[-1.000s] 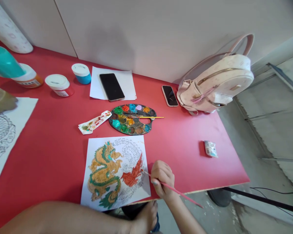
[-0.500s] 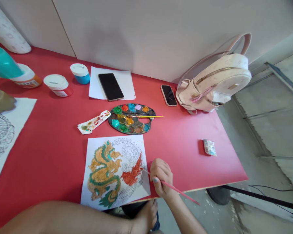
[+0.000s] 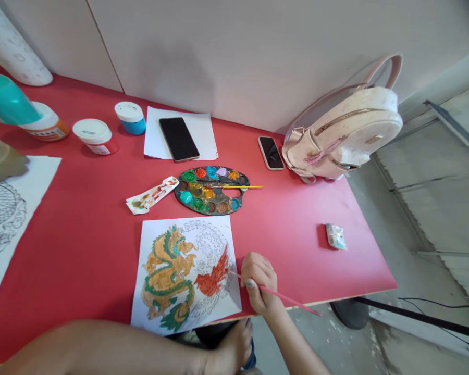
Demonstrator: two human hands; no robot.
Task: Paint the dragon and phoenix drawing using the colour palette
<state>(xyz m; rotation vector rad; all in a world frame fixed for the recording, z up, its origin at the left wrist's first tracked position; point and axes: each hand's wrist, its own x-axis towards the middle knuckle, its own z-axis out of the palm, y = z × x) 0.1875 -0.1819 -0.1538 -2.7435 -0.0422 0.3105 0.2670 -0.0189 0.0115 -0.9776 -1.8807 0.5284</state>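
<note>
In my right hand [image 3: 260,284] is a thin pink paintbrush [image 3: 293,300], pinched in closed fingers. Its tip touches the red-painted bird [image 3: 211,278] on a printed sheet [image 3: 150,232]. A gold and green painted dragon [image 3: 168,281] fills the sheet's left side; the upper right is unpainted line art. My left forearm lies along the table's front edge, and my left hand [image 3: 230,344] is low by the edge below the sheet, its fingers not clear. Beyond the sheet sits a paint palette [image 3: 221,194] with a yellow brush [image 3: 250,187] across it.
A paint-stained tissue [image 3: 152,196] lies left of the palette. Paint jars [image 3: 131,119], a phone on white paper [image 3: 179,139], another phone [image 3: 271,153] and a pale backpack [image 3: 342,133] stand along the wall. A small packet [image 3: 336,237] is at right, another line drawing [image 3: 8,219] at left.
The view has shifted very slightly. My right hand keeps the paintbrush at nearly the same spot on the red bird; the brush's back end has risen a little.
</note>
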